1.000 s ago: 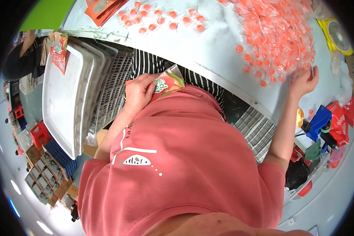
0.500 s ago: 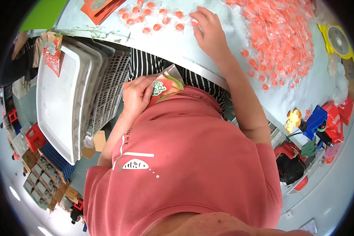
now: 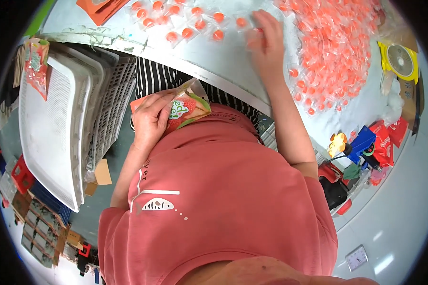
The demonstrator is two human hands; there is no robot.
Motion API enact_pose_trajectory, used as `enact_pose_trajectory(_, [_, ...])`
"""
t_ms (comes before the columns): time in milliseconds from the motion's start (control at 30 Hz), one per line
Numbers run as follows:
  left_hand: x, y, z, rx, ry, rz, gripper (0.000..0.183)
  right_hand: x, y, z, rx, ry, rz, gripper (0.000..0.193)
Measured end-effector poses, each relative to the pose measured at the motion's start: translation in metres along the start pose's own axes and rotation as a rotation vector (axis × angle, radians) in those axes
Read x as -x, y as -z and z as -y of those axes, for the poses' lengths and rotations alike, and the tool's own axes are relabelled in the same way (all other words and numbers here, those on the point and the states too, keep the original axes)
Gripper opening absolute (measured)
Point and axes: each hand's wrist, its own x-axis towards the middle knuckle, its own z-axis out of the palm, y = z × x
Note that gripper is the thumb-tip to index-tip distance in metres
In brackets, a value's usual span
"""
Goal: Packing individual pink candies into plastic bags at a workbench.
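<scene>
Candy bag (image 3: 190,110) juts right from the left hand (image 3: 151,116) pinching it, short of the near edge of the table (image 3: 233,59). Past that edge, the blurred right hand (image 3: 269,45) is beside loose candies (image 3: 199,24); I cannot tell its grip.

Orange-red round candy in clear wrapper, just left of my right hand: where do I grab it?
Probably pinch the candy across its round middle, from above and the right: clear wrapper spreads around it, and neighbouring candies lie to its left.

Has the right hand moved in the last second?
Yes, leftward: the right hand was at the lower right edge of the candy pile; now it is left of that pile, near the scattered candies.
</scene>
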Motion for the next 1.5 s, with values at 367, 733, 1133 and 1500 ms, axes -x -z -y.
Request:
enact_pose_trajectory(367, [0.004,-0.001,0.010,0.011,-0.043,-0.024,0.020,0.009,0.001,-0.015,-0.223,-0.208,0.064,0.027])
enact_pose_trajectory(733, [0.010,0.001,0.006,0.027,-0.076,-0.036,0.019,0.005,0.005,-0.020,-0.456,-0.298,-0.065,0.030])
enact_pose_trajectory(1133, [0.027,0.003,-0.006,0.045,-0.116,-0.064,0.019,-0.014,-0.051,-0.012,0.436,0.260,0.252,0.079])
enact_pose_trajectory(1500, [0.023,0.011,-0.010,0.063,-0.131,-0.126,0.015,-0.030,-0.064,0.002,0.490,0.211,0.264,0.059])
